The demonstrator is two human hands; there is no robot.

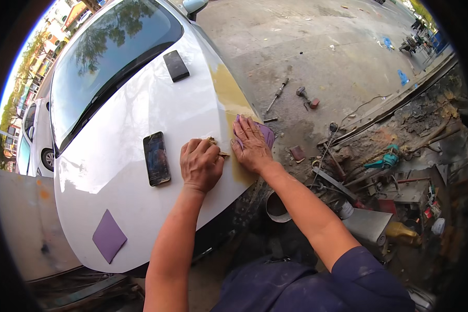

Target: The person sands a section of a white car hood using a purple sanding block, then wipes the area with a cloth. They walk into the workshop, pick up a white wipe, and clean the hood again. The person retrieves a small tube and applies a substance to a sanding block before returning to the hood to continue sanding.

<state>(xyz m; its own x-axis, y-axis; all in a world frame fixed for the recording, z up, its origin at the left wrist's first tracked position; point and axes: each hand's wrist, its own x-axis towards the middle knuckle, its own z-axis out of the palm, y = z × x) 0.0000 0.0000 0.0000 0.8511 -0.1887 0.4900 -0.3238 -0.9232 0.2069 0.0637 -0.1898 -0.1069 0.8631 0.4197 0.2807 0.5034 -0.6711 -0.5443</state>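
My left hand (202, 164) is closed on a crumpled tan rag (211, 141) resting on the white car hood (114, 192). To its right, my right hand (250, 143) lies flat, fingers extended, on a purple abrasive sheet (268, 134) at the hood's edge, over a strip of yellow-tan filler (229, 88). A smartphone (156, 158) lies left of my left hand. A second purple sheet (109, 234) sits near the hood's front, and a dark rectangular object (176, 65) is higher up, near the windshield (109, 52).
Tools (307, 96) lie on the concrete right of the car. A cluttered ledge (390, 192) with cables, metal pieces and containers runs along the lower right, beside an open metal cylinder (276, 207). Another white car (34, 138) stands at the left.
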